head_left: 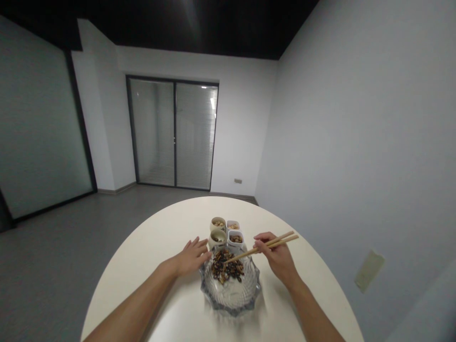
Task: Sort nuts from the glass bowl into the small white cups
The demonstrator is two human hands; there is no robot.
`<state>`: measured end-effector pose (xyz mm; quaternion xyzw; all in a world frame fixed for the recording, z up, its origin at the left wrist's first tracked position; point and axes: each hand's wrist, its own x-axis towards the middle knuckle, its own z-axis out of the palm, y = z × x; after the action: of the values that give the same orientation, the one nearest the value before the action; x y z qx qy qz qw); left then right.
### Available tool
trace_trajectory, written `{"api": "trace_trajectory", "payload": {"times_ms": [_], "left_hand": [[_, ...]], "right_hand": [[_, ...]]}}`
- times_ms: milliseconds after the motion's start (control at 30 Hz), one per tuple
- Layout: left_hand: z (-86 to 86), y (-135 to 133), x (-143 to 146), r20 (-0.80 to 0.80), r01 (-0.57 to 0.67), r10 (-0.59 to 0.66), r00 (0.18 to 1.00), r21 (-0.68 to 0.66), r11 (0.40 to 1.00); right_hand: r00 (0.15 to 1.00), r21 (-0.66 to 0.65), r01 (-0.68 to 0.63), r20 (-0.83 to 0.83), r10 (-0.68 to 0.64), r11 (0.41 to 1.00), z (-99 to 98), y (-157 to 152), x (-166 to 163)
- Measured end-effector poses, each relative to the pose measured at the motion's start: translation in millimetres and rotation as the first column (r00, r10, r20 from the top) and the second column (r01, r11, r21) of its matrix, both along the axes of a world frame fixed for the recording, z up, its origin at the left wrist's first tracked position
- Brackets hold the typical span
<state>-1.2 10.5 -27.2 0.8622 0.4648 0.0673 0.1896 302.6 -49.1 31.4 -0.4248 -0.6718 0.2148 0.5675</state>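
A pair of wooden chopsticks [274,242] is held in my right hand [276,256], the tips down among a pile of dark mixed nuts or seeds [224,270]. The pile lies in the far part of a clear glass bowl [231,299] with a scalloped rim. At the bowl's left edge rests my left hand [194,256], fingers spread and holding nothing. Just beyond the bowl stand two round cream cups [218,245] and two white square cups [235,244], close together. Each cup has small pieces in it, brown or pale; their exact kind is too small to tell.
Everything stands on a round white table [156,232]. A white wall [356,142] runs close along the right side. Glass doors with blinds [174,137] are across the grey floor [107,223].
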Motion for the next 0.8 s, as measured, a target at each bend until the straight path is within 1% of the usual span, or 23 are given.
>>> {"api": "trace_trajectory", "payload": {"times_ms": [200,333,500,667,800], "left_hand": [[-4.8,2.0,1.9,0.033,-0.001,0.001,0.999,0.001,1.000],[-2.7,0.7,3.3,0.035,-0.016,0.016,0.999,-0.004,1.000],[1.8,-1.5,5.3,0.016,-0.013,0.013,1.000,-0.013,1.000],[-1.9,1.0,2.6,0.030,-0.006,0.006,1.000,-0.001,1.000],[-3.6,1.6,-0.1,0.036,-0.001,0.000,0.999,0.002,1.000]], "right_hand": [[0.997,-0.052,-0.029,0.073,0.033,0.998,-3.5,2.3,-2.3],[0.995,-0.075,-0.044,0.089,0.051,0.996,-4.8,2.5,-4.7],[0.987,-0.036,-0.036,0.155,0.041,0.999,-3.8,-1.1,-8.0],[0.994,-0.004,-0.017,0.105,0.018,1.000,-2.9,-1.5,-7.0],[1.000,0.028,0.020,0.011,-0.020,0.999,-3.4,-0.1,-4.3]]}}
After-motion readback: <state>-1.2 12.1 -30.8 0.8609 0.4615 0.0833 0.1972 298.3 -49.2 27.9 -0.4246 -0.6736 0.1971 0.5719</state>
